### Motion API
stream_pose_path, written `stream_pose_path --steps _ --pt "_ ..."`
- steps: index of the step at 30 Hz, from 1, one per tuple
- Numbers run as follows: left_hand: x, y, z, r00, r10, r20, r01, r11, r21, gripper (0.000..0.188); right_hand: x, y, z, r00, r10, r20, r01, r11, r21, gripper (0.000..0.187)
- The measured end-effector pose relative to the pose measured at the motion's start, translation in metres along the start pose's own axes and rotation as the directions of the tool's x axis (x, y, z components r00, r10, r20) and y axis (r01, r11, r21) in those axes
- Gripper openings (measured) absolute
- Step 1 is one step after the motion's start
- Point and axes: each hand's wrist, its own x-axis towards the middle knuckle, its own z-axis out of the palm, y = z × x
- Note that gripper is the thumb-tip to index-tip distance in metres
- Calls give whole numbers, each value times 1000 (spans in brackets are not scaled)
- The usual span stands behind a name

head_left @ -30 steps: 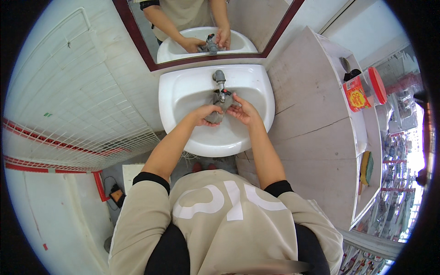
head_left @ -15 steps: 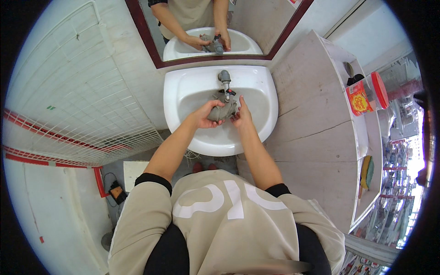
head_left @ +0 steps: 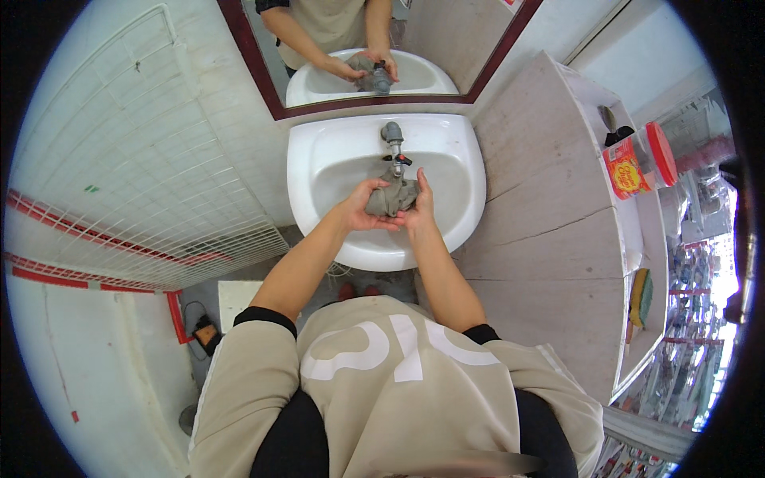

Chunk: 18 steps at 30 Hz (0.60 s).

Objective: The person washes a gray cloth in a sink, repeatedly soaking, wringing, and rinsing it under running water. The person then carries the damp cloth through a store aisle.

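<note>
There are two hands, the left hand (head_left: 360,212) and the right hand (head_left: 418,209), and between them one grey cloth (head_left: 390,197). I count one white washbasin (head_left: 458,179) with one grey tap (head_left: 392,135), and one mirror (head_left: 446,56) with a dark red frame. On the shelf at the right stand one red and yellow container (head_left: 624,169), one red lid (head_left: 661,154) and one yellow-green sponge (head_left: 641,296).
</note>
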Motion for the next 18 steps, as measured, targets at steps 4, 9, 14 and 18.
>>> stream_pose_path --steps 4,9,14,18 --pt "-9 1 4 998 0 66 -2 999 36 53 7 -1 -3 985 78 152 -76 997 -19 51" --pt "-10 -13 10 994 108 3 -107 984 144 49 12 -12 -7 957 200 209 -153 963 -224 38" --pt "-3 -8 3 991 -31 131 4 980 200 45 16 -21 -4 974 176 144 -122 939 -322 32" --pt "2 -6 2 994 -28 105 -13 929 370 37 13 -20 0 977 134 163 -90 963 -254 27"
